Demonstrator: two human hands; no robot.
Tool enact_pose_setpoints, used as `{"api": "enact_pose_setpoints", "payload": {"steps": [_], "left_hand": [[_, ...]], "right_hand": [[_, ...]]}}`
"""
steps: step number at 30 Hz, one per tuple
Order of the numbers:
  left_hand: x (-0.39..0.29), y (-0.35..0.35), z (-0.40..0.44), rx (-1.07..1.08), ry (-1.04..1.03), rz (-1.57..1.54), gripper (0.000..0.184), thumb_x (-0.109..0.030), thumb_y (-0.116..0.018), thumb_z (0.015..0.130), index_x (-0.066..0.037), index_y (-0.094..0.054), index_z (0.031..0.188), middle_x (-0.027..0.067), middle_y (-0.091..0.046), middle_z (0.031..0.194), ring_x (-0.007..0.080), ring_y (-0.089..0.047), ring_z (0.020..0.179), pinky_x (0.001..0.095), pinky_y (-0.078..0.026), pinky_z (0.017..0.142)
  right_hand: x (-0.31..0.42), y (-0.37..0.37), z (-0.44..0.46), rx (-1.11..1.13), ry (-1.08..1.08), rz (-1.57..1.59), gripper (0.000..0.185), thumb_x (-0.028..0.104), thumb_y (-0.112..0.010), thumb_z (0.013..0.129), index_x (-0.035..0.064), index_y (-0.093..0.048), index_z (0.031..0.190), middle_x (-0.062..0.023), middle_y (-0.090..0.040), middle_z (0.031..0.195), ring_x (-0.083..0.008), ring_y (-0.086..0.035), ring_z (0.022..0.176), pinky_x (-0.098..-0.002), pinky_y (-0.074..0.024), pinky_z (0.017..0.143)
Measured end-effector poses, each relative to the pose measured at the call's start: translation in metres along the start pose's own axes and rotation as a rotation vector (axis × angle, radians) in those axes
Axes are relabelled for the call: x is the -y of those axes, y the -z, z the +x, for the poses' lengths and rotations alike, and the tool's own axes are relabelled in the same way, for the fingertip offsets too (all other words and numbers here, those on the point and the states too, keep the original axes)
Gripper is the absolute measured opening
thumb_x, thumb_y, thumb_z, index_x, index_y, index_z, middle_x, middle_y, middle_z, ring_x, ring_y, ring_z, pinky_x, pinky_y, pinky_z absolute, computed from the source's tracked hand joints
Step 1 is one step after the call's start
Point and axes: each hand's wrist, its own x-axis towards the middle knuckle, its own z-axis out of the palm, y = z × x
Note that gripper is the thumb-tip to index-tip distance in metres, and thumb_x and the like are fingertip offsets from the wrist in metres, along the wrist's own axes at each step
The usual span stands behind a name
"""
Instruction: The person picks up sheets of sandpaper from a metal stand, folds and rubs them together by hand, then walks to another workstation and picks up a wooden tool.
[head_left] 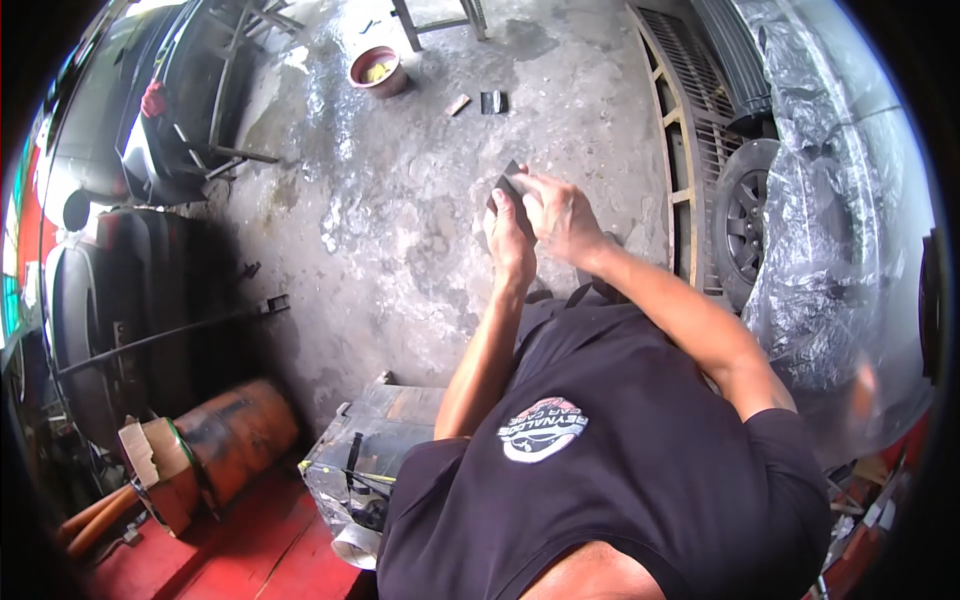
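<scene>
A small dark sheet (507, 183), which looks like sandpaper, is held up in front of my body above the concrete floor. My left hand (511, 238) grips its near side, with the thumb lying along its face. From the right, my right hand (560, 215) meets the same sheet, its fingers bent and pressed against the upper edge. Both hands touch each other around the piece. The fingers behind the sheet are hidden.
A bucket (379, 74) with something yellow inside stands on the floor ahead, near a dark flat piece (494, 102) and a small block (459, 105). Metal grating (690, 130) and a wheel (750, 222) line the right. An orange cylinder (235, 435) lies lower left.
</scene>
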Motion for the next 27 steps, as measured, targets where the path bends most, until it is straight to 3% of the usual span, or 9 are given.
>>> {"api": "enact_pose_setpoints", "payload": {"steps": [3, 8, 11, 18, 20, 22, 24, 25, 27], "left_hand": [[0.007, 0.000, -0.013, -0.173, 0.078, 0.078, 0.044, -0.037, -0.047, 0.111, 0.000, -0.057, 0.132, 0.0108, -0.065, 0.118, 0.0191, -0.060, 0.114, 0.0357, -0.050, 0.097], [-0.008, -0.006, -0.012, -0.127, 0.015, 0.115, 0.046, -0.037, -0.044, 0.111, 0.002, -0.063, 0.126, 0.0076, -0.068, 0.113, 0.0158, -0.062, 0.100, 0.0320, -0.052, 0.091], [0.003, 0.008, -0.017, -0.144, 0.078, 0.206, 0.042, -0.034, -0.047, 0.111, 0.003, -0.064, 0.123, 0.0048, -0.069, 0.109, 0.0118, -0.060, 0.094, 0.0303, -0.050, 0.084], [0.015, 0.032, -0.025, -0.071, 0.124, 0.468, 0.041, -0.034, -0.049, 0.110, 0.001, -0.063, 0.127, 0.0072, -0.068, 0.113, 0.0118, -0.062, 0.102, 0.0308, -0.051, 0.088], [0.011, 0.023, -0.034, -0.048, 0.137, 0.535, 0.043, -0.035, -0.048, 0.111, 0.000, -0.063, 0.130, 0.0086, -0.070, 0.114, 0.0127, -0.062, 0.102, 0.0319, -0.050, 0.090], [0.007, 0.010, -0.036, -0.009, -0.033, 0.484, 0.048, -0.040, -0.043, 0.111, -0.001, -0.062, 0.134, 0.0100, -0.070, 0.114, 0.0144, -0.063, 0.104, 0.0322, -0.051, 0.091], [-0.005, 0.008, -0.026, -0.097, 0.044, 0.317, 0.058, -0.046, -0.036, 0.112, 0.000, -0.057, 0.140, 0.0130, -0.066, 0.129, 0.0200, -0.063, 0.113, 0.0339, -0.050, 0.099], [-0.001, 0.014, -0.020, -0.094, 0.073, 0.215, 0.058, -0.046, -0.036, 0.112, 0.000, -0.056, 0.141, 0.0136, -0.065, 0.129, 0.0211, -0.063, 0.113, 0.0344, -0.050, 0.099], [0.001, 0.010, -0.013, -0.073, 0.100, 0.112, 0.059, -0.046, -0.036, 0.112, 0.001, -0.055, 0.141, 0.0142, -0.065, 0.129, 0.0222, -0.063, 0.113, 0.0348, -0.049, 0.100]], "right_hand": [[-0.014, -0.002, 0.013, -0.036, 0.010, 0.007, 0.030, 0.010, -0.057, 0.093, -0.0020, -0.067, 0.117, -0.0249, -0.070, 0.099, -0.0418, -0.070, 0.091, -0.0459, -0.0574, 0.081], [-0.001, -0.012, -0.016, 0.026, 0.097, 0.050, 0.031, 0.012, -0.057, 0.093, 0.0019, -0.066, 0.121, -0.0224, -0.070, 0.097, -0.0418, -0.069, 0.090, -0.0456, -0.0579, 0.078], [-0.007, -0.010, -0.005, 0.011, 0.013, 0.039, 0.030, 0.010, -0.056, 0.092, 0.0015, -0.067, 0.119, -0.0230, -0.071, 0.098, -0.0419, -0.070, 0.090, -0.0457, -0.0579, 0.078], [-0.043, -0.004, 0.023, 0.022, -0.061, 0.036, 0.031, 0.008, -0.056, 0.092, -0.0063, -0.068, 0.116, -0.0263, -0.071, 0.098, -0.0395, -0.072, 0.091, -0.0412, -0.0576, 0.081], [-0.055, 0.001, 0.029, -0.048, -0.143, 0.012, 0.032, 0.014, -0.056, 0.091, -0.0032, -0.070, 0.114, -0.0242, -0.072, 0.084, -0.0422, -0.071, 0.086, -0.0469, -0.0577, 0.082], [-0.051, 0.014, 0.027, -0.090, -0.041, -0.003, 0.033, 0.015, -0.054, 0.092, -0.0053, -0.070, 0.113, -0.0266, -0.072, 0.090, -0.0416, -0.072, 0.089, -0.0465, -0.0580, 0.082], [-0.030, 0.022, 0.006, -0.009, -0.125, 0.106, 0.034, 0.014, -0.056, 0.092, -0.0052, -0.068, 0.116, -0.0282, -0.072, 0.095, -0.0394, -0.073, 0.089, -0.0468, -0.0582, 0.081], [-0.027, 0.005, -0.011, -0.026, 0.021, 0.127, 0.036, 0.013, -0.056, 0.091, -0.0045, -0.066, 0.121, -0.0276, -0.071, 0.094, -0.0380, -0.073, 0.087, -0.0473, -0.0582, 0.079], [0.002, -0.004, -0.028, 0.105, 0.021, 0.016, 0.036, 0.010, -0.054, 0.092, -0.0050, -0.066, 0.122, -0.0271, -0.069, 0.100, -0.0399, -0.071, 0.089, -0.0460, -0.0581, 0.081]]}}
